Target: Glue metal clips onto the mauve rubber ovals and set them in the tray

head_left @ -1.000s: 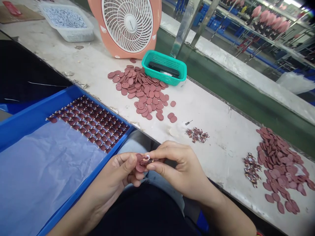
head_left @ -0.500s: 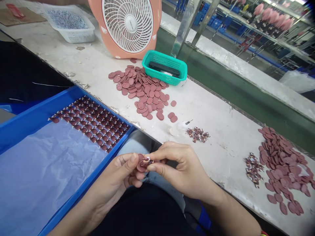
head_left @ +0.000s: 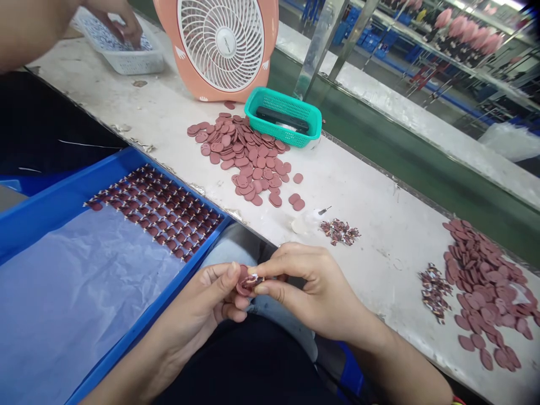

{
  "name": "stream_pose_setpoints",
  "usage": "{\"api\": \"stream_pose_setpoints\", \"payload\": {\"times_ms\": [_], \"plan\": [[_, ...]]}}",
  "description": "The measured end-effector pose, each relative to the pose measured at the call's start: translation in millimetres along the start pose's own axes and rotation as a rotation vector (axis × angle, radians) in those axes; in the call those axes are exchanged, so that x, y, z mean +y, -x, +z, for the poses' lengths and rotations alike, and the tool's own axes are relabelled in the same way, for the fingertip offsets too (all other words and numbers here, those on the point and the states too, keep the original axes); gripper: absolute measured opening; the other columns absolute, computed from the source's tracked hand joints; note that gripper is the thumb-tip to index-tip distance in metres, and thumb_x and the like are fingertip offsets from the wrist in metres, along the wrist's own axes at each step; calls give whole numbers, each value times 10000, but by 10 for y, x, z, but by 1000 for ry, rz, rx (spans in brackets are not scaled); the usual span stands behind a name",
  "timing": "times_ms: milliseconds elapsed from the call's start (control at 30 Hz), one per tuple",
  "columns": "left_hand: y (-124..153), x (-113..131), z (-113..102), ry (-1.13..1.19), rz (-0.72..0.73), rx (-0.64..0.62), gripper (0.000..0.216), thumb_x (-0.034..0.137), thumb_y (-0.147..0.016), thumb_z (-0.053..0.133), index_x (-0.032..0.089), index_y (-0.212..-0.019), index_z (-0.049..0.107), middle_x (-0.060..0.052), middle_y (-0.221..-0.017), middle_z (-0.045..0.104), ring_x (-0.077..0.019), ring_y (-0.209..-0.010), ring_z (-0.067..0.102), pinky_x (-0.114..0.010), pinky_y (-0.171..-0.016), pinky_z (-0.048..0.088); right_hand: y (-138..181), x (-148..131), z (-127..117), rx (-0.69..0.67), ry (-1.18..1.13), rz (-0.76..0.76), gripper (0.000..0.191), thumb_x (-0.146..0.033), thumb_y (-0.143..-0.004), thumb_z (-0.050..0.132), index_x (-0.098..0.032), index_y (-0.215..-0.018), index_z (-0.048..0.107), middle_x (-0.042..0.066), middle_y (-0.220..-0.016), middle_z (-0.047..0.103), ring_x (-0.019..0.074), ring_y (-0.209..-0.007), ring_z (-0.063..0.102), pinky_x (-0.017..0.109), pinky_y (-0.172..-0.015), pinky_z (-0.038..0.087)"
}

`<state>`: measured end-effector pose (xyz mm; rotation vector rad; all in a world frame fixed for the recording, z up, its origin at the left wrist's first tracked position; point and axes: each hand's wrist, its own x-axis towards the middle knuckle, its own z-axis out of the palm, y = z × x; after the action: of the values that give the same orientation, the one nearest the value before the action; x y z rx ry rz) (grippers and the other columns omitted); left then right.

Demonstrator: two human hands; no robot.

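Leftmost, a blue tray [head_left: 84,183] with rows of maroon ovals [head_left: 156,214]; next, left hand [head_left: 189,306] and right hand [head_left: 314,289] pinched together on one maroon oval [head_left: 244,287], held just off the white workbench [head_left: 379,264] edge; farther right, a loose heap of maroon ovals [head_left: 485,292].

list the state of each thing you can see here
left hand, pinching maroon oval disc
right hand, pinching the same disc
blue tray, holding rows of oval pieces on a plastic sheet
teal basket, holding a black object
desk fan, upright
white basket, co-worker's hand inside
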<state>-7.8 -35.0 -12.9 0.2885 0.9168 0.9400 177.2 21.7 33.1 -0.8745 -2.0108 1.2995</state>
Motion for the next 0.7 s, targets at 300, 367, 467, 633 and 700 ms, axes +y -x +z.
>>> {"api": "stream_pose_setpoints", "payload": {"times_ms": [300, 367, 467, 633, 700], "plan": [[-5, 49, 99, 27, -29, 51, 353, 486, -595, 917, 163, -649, 785, 3, -582, 646, -59, -477, 540, -140, -442, 543, 24, 66, 8, 43, -44, -39, 205, -97, -867, 717, -224, -1015, 780, 22, -819, 771, 138, -746, 673, 263, -718, 536], [-10, 43, 106, 28, -33, 56, 346, 473, -604, 917, 158, -647, 781, 4, -584, 642, -59, -480, 542, -142, -451, 545, 29, 80, 4, 44, -35, -45, 213, -88, -865, 715, -222, -1018, 781, 25, -814, 769, 138, -736, 670, 265, -712, 534], [-11, 25, 104, 18, -32, 51, 343, 472, -623, 909, 154, -659, 784, 10, -564, 619, -59, -476, 530, -142, -456, 542, 33, 90, -2, 38, -10, -52, 193, -96, -864, 724, -206, -1012, 783, 37, -819, 769, 143, -742, 675, 263, -707, 539], [-4, 19, 105, 5, -42, 43, 353, 484, -625, 904, 153, -659, 788, 11, -546, 597, -61, -479, 529, -143, -479, 539, 60, 85, 1, 46, 48, -94, 171, -95, -862, 729, -175, -1005, 778, 41, -800, 762, 142, -732, 679, 257, -704, 546], [3, 26, 106, -3, -38, 40, 356, 487, -619, 906, 154, -657, 787, 11, -543, 596, -63, -479, 531, -142, -482, 530, 78, 78, 7, 53, 84, -115, 158, -108, -863, 734, -166, -1005, 773, 44, -799, 757, 142, -729, 679, 258, -699, 548]]}}
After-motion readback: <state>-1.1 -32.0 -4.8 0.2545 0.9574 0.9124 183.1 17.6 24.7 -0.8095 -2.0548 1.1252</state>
